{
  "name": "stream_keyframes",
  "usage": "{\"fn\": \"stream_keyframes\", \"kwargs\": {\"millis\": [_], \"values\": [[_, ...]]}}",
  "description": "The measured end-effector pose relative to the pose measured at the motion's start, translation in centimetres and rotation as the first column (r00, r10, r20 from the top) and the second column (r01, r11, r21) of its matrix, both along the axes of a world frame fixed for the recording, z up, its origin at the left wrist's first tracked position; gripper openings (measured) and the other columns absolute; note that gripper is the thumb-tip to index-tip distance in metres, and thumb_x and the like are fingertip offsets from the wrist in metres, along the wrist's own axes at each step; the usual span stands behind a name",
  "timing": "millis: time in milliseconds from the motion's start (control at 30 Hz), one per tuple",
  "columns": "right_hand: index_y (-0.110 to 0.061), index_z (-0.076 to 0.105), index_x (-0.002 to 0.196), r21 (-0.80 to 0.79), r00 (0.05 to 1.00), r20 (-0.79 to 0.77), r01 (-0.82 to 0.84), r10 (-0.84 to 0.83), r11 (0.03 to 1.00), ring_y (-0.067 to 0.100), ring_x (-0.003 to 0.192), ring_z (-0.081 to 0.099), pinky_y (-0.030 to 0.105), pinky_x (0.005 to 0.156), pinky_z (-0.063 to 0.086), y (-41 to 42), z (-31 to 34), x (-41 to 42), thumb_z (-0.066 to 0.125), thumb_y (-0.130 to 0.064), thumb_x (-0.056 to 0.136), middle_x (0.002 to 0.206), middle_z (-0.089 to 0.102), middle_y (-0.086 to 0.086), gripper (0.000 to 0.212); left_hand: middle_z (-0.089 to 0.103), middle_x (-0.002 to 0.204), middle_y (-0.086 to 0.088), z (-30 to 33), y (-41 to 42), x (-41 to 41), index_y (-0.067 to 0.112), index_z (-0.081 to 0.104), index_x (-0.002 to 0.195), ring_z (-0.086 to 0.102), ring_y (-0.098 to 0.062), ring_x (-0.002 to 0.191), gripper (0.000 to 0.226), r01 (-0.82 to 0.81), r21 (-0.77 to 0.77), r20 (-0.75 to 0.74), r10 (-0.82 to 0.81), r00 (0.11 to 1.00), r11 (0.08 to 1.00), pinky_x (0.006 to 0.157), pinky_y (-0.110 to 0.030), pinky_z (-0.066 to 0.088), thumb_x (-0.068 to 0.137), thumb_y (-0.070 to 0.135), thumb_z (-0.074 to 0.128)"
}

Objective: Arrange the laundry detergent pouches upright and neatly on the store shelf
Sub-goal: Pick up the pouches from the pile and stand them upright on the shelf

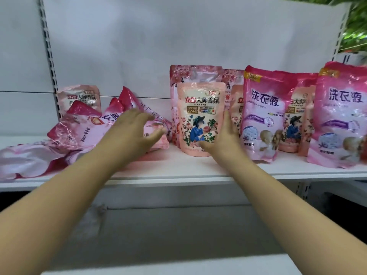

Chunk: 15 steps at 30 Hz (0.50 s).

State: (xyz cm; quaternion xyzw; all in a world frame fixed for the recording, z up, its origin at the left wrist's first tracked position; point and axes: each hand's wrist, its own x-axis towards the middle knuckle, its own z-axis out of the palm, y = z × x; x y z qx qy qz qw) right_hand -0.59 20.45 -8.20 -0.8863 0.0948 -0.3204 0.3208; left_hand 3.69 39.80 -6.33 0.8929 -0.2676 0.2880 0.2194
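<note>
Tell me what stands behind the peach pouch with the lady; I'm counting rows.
A taller rose-print pouch stands right behind the peach pouch. Only its top and left edge show; its lower front is covered.

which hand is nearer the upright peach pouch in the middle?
Right. The right hand touches the peach pouch at its lower right edge, thumb on its front. The left hand hovers open, apart, over the fallen pouches.
</note>
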Motion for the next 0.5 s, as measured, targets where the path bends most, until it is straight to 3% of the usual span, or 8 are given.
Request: {"fn": "stream_keyframes", "kwargs": {"millis": [67, 133, 200, 267, 333, 400, 500], "values": [[-0.020, -0.012, 0.147, -0.080, 0.997, 0.067, 0.030, -0.024, 0.996, 0.019, 0.143, -0.003, 0.032, 0.114, 0.004, 0.3, -0.3, -0.7, 0.066, -0.035, 0.082, 0.155, -0.011, 0.003, 0.103, 0.049, 0.136, -0.006, 0.5, 1.6, -0.4, 0.015, 0.052, 0.129, 0.042, -0.022, 0.125, 0.053, -0.101, 0.125, -0.010, 0.103, 0.995, 0.987, 0.100, -0.033, 0.032, 0.088, 0.050, 0.048], [-0.021, 0.003, 0.149, -0.125, 0.987, 0.158, -0.009, 0.029, 0.992, 0.017, 0.140, 0.007, 0.027, 0.112, 0.007, 0.8, -0.1, -1.3, 0.065, -0.034, 0.083, 0.153, 0.002, 0.001, 0.091, 0.052, 0.135, -0.004, 1.6, 3.0, -0.8, 0.020, 0.055, 0.124, 0.049, -0.023, 0.119, 0.050, -0.140, 0.084, -0.051, 0.145, 0.988, 0.987, 0.092, -0.033, 0.037, 0.088, 0.053, 0.046], [-0.020, 0.023, 0.145, -0.186, 0.981, 0.153, -0.092, 0.122, 0.978, 0.017, 0.135, 0.022, 0.023, 0.109, 0.015, 2.0, 0.4, -1.7, 0.063, -0.034, 0.085, 0.149, 0.020, 0.002, 0.073, 0.050, 0.137, -0.004, 2.3, 4.5, -0.3, 0.021, 0.051, 0.129, 0.049, -0.024, 0.120, 0.054, -0.148, 0.022, -0.102, 0.150, 0.983, 0.989, 0.093, -0.033, 0.037, 0.088, 0.055, 0.044], [-0.017, 0.034, 0.140, -0.237, 0.979, 0.080, -0.163, 0.187, 0.958, 0.018, 0.132, 0.030, 0.024, 0.106, 0.021, 3.2, 0.7, -1.4, 0.060, -0.038, 0.086, 0.144, 0.032, 0.004, 0.064, 0.041, 0.145, -0.005, 1.8, 5.5, 0.4, 0.021, 0.039, 0.139, 0.042, -0.024, 0.129, 0.062, -0.172, 0.124, -0.191, 0.194, 0.962, 0.977, 0.105, -0.036, 0.029, 0.089, 0.057, 0.040], [-0.015, 0.035, 0.140, -0.238, 0.971, -0.041, -0.238, 0.236, 0.942, 0.020, 0.131, 0.034, 0.027, 0.102, 0.027, 4.5, 1.1, -0.7, 0.056, -0.045, 0.086, 0.144, 0.036, 0.004, 0.065, 0.029, 0.152, -0.003, 0.0, 5.9, 0.7, 0.025, 0.031, 0.143, 0.027, -0.021, 0.138, 0.063, -0.187, 0.288, -0.269, 0.267, 0.926, 0.939, 0.113, -0.040, 0.008, 0.091, 0.060, 0.030], [-0.015, 0.036, 0.139, -0.120, 0.952, -0.158, -0.283, 0.263, 0.952, 0.022, 0.127, 0.041, 0.026, 0.092, 0.032, 5.6, 1.3, 0.5, 0.053, -0.050, 0.087, 0.141, 0.041, 0.005, 0.065, 0.018, 0.155, -0.002, -1.2, 5.8, 0.8, 0.031, 0.025, 0.145, 0.015, -0.018, 0.142, 0.062, -0.190, 0.381, -0.256, 0.301, 0.919, 0.905, 0.113, -0.043, -0.007, 0.091, 0.062, 0.024], [-0.012, 0.043, 0.132, 0.269, 0.899, -0.271, -0.272, 0.344, 0.924, 0.023, 0.099, 0.055, 0.028, 0.086, 0.042, 7.0, 1.4, 3.5, 0.055, -0.051, 0.086, 0.111, 0.055, 0.006, 0.062, 0.015, 0.156, -0.001, -1.3, 5.8, 0.7, 0.034, 0.021, 0.146, 0.011, -0.017, 0.143, 0.062, -0.204, 0.406, -0.218, 0.311, 0.925, 0.891, 0.112, -0.046, -0.013, 0.091, 0.063, 0.021]]}}
